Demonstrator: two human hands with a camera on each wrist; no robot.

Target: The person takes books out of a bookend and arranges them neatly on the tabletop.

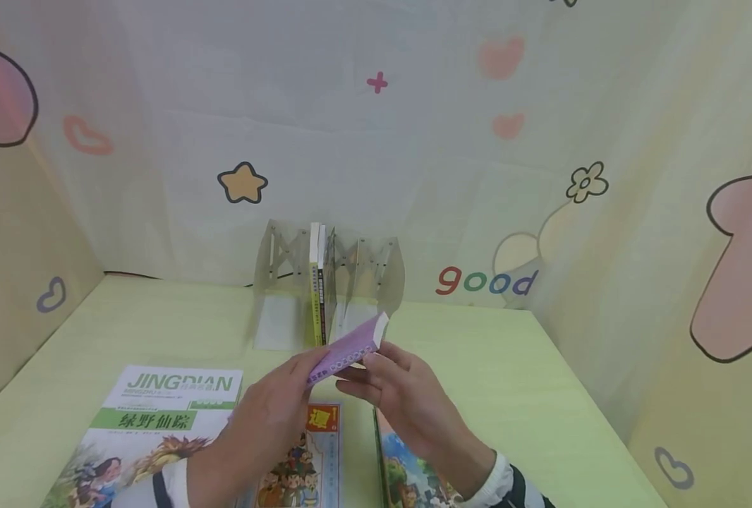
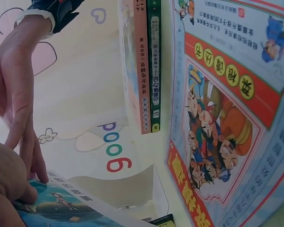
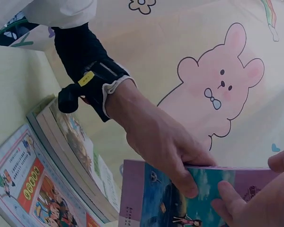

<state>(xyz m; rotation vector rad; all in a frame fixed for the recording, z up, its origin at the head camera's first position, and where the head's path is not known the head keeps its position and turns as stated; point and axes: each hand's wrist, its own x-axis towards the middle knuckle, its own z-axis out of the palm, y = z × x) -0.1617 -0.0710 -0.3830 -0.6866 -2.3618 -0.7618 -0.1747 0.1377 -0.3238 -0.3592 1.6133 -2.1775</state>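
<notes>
Above the table (image 1: pixel 509 367), purple book (image 1: pixel 347 351) in both hands' grip, its picture cover (image 3: pixel 180 198) only wrist-view visible.

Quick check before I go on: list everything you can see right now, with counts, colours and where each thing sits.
Purple book: one, purple spine, blue picture cover, held in the air in front of the rack by both hands.
Book rack: one, clear plastic, accordion dividers, at the back of the table.
Books in the rack: two, upright side by side, one with a yellow-green spine, one dark.
Green-titled book: one, white and green cover, flat on the table at front left.
Red-bordered book: one, cartoon cover, flat at front centre.
Book stack: colourful covers, front right under the right wrist; count unclear.
Table: one, pale green.
Left hand: grips the purple book's near end.
Right hand: holds its other side.
</notes>
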